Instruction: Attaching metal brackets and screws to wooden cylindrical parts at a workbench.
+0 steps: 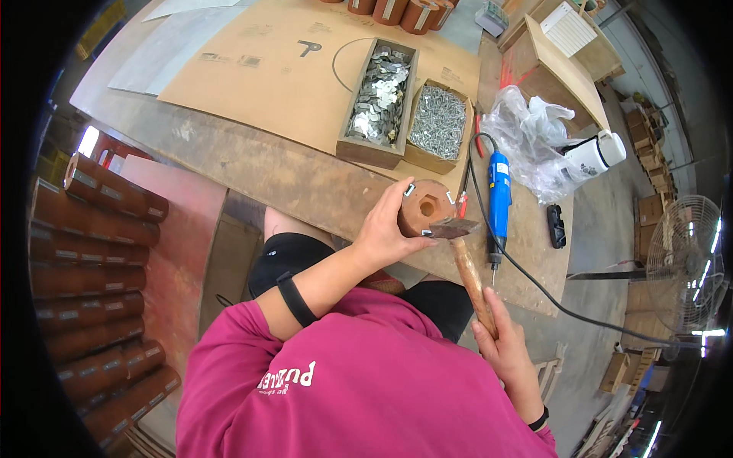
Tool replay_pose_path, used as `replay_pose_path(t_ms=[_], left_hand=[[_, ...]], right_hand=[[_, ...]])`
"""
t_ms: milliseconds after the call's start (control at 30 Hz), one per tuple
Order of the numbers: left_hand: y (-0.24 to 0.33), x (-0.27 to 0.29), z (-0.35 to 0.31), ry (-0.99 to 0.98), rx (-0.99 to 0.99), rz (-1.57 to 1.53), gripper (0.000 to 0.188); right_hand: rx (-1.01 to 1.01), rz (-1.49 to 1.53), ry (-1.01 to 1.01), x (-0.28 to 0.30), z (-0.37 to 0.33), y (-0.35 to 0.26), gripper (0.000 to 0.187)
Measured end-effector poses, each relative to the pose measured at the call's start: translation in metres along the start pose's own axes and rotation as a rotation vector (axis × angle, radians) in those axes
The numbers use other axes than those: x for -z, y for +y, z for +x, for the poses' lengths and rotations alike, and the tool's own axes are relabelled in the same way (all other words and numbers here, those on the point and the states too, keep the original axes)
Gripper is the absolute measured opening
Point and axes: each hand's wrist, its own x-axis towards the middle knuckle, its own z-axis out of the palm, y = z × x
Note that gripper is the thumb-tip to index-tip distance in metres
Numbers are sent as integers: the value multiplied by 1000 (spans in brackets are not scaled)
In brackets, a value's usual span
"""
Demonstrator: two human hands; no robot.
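Observation:
My left hand [387, 229] is wrapped round a brown cylinder [417, 210] with a hole in its end face and small metal clips along its rim. The wooden handle of a hammer [471, 282] is gripped in my right hand [504, 343]. Its dark metal head lies over the lower right edge of the cylinder's face; whether it touches cannot be told. Beyond the cylinder stand a long wooden box [372, 155] of flat metal pieces and a cardboard box [424, 159] full of screws or similar small fasteners.
A blue electric screwdriver [499, 195] with a black cable lies right of the cylinder. Farther right are a clear plastic bag [519, 126], a white bottle [599, 155] and a black object [557, 227]. Brown cylinders [99, 244] are stacked at left. A fan [683, 237] stands at right.

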Motion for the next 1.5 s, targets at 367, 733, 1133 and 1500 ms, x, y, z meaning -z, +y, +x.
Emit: replay_pose_path(t_ms=[367, 733, 1133, 1500], left_hand=[[-1, 0, -1, 11, -4, -51, 92], [1, 2, 0, 21, -14, -7, 87], [-1, 1, 0, 22, -4, -16, 88], [1, 1, 0, 15, 9, -18, 90]], right_hand=[[309, -97, 203, -6, 5, -3, 51], [207, -111, 160, -13, 2, 5, 53], [287, -113, 237, -15, 1, 11, 54], [291, -66, 342, -17, -1, 12, 53]])
